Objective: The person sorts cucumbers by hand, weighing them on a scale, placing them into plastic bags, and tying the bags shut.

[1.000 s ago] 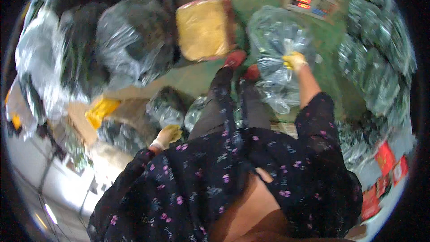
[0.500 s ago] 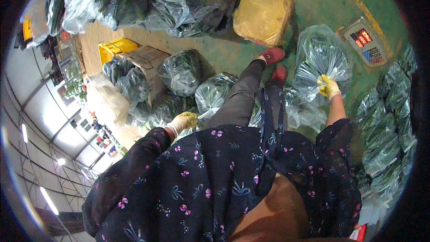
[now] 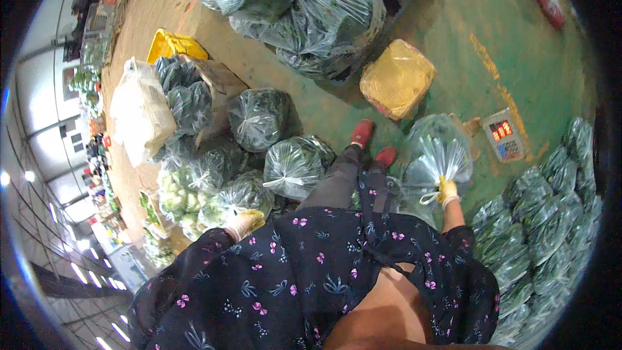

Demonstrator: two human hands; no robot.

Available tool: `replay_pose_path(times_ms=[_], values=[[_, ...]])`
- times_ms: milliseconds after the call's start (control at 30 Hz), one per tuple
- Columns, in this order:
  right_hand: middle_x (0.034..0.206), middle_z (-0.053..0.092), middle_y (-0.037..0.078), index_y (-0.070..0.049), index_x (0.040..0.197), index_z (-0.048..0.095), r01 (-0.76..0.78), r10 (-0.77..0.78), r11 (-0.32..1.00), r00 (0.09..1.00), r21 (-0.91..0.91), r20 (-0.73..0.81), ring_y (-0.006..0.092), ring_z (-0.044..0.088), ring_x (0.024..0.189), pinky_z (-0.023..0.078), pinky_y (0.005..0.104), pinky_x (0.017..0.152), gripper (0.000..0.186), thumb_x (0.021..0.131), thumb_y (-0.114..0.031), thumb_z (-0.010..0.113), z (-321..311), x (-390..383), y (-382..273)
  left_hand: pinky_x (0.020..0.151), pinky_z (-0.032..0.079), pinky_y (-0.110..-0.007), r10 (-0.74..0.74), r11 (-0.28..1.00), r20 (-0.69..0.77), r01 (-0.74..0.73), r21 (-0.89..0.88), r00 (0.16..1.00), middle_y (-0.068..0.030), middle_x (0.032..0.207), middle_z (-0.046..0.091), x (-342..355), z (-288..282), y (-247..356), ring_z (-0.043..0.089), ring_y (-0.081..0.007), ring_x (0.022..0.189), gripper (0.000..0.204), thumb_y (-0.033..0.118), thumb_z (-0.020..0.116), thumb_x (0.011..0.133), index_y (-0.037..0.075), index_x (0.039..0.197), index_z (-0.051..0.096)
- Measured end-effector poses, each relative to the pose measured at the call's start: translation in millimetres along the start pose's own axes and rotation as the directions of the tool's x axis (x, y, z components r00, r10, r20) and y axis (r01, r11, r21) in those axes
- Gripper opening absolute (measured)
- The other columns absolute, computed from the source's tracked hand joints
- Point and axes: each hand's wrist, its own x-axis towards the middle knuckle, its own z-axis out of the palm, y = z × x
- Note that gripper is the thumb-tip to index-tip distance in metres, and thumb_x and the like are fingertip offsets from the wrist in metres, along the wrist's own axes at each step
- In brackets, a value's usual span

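My right hand [image 3: 447, 190], in a pale yellow glove, grips the gathered neck of a clear plastic bag [image 3: 433, 146]. A white tie [image 3: 427, 199] loops out beside the fingers. The bag bulges beyond my hand, and its contents are hard to make out. My left hand [image 3: 247, 221], gloved in white and yellow, hovers low by my left side. Its fingers look loosely stretched, with nothing seen in them. Nearest to it are a bag of dark greens [image 3: 246, 194] and a tied clear bag [image 3: 293, 170] beside my leg.
A digital scale display [image 3: 503, 136] stands right of the held bag. Ahead are a taped yellow block [image 3: 398, 80] and a large bagged pile [image 3: 324, 23]. Filled bags [image 3: 538, 220] line the right. Left are a white sack [image 3: 139, 113], a yellow crate [image 3: 175, 45] and bagged pale vegetables [image 3: 178, 194].
The view has shifted. My left hand has drawn away from the tied bag by my leg. My right hand keeps hold of its bag's neck, and the white tie now shows there.
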Motion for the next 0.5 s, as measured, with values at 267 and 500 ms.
replay_pose_path(times_ms=[267,500], values=[[0.074,0.055,0.004,-0.008,0.097,0.059,0.122,-0.085,0.954,0.986,-0.275,0.142,0.0178,0.045,0.049,0.037,0.0339,0.041,0.035,0.083,-0.038,0.07,40.4,-111.6,-40.6,0.053,0.047,-0.033,0.062,0.985,0.085,-0.075,0.155,0.994,-0.0032,0.072,0.062,-59.6,72.2,4.4,0.058,-0.0176,0.06,0.01,0.018,0.06,0.088,0.008,0.091,0.062],[0.08,0.064,0.007,0.0,0.092,0.061,0.334,-0.241,0.773,0.941,-0.539,0.237,0.0189,0.059,0.072,0.046,0.0348,0.066,0.027,0.077,-0.02,0.073,131.7,-230.2,-98.8,0.051,0.043,-0.027,0.001,0.998,0.224,-0.014,0.06,0.975,-0.0024,0.075,0.062,18.1,31.4,-15.3,0.056,-0.0124,0.058,0.012,0.021,0.057,0.091,0.009,0.09,0.061]])
